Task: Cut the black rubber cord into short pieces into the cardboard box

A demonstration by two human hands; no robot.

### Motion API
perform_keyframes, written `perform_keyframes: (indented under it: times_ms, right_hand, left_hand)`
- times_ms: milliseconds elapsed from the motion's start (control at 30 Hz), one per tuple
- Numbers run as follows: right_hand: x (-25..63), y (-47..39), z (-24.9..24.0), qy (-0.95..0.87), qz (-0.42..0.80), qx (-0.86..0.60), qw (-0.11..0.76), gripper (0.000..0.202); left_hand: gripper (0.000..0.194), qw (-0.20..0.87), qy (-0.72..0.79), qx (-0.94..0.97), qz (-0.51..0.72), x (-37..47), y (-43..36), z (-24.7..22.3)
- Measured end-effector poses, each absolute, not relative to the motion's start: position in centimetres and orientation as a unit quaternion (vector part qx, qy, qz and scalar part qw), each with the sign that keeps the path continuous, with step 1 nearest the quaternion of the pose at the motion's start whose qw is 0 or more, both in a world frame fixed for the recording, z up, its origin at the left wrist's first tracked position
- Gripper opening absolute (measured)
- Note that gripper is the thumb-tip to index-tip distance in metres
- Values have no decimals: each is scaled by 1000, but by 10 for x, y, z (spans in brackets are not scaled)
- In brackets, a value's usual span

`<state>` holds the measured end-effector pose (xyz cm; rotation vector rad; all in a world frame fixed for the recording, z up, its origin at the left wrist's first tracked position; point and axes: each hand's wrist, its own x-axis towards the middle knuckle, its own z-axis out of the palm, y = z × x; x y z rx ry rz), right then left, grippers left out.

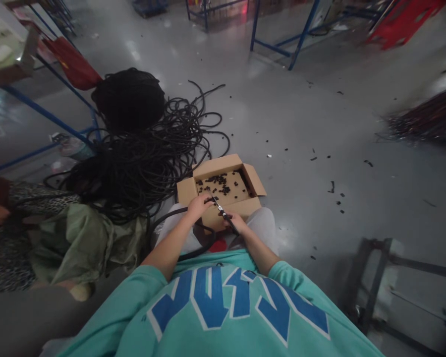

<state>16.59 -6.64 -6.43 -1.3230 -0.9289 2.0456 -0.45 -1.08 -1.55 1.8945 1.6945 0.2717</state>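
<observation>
So the left hand (197, 206) had its fingers closed round a black cord (171, 213), right over the near-left corner of the cardboard box (255, 181). The right hand (239, 224) was gripping some cutters (220, 208) above the box's near side, blades poking toward the cord; couldn't tell if they touched it. Loads of little black pieces (225, 189) lay inside the box, and a messy cord pile (171, 136) sprawled on the floor left of it.
</observation>
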Motion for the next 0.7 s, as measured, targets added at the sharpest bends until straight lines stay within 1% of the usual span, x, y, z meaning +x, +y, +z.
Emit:
perform_keyframes:
  times_ms: [167,333,433,533,700]
  right_hand:
    - [168,-64,-67,-345,772,-463,267,57]
    - [167,-63,-68,-357,755,-478,272,54]
    - [166,-65,-67,-357,752,-483,274,54]
    - [165,-66,-64,-358,744,-494,273,54]
    - [165,-66,-63,-357,726,-519,277,46]
  left_hand:
    - [23,295,606,734,88,-4,-10,-9]
    - [22,356,594,713,111,-6,-8,-15]
    - [23,378,612,687,98,-6,-7,-19]
    - [24,365,613,697,79,-4,-6,-20]
    - [25,294,627,719,59,-3,-8,-20]
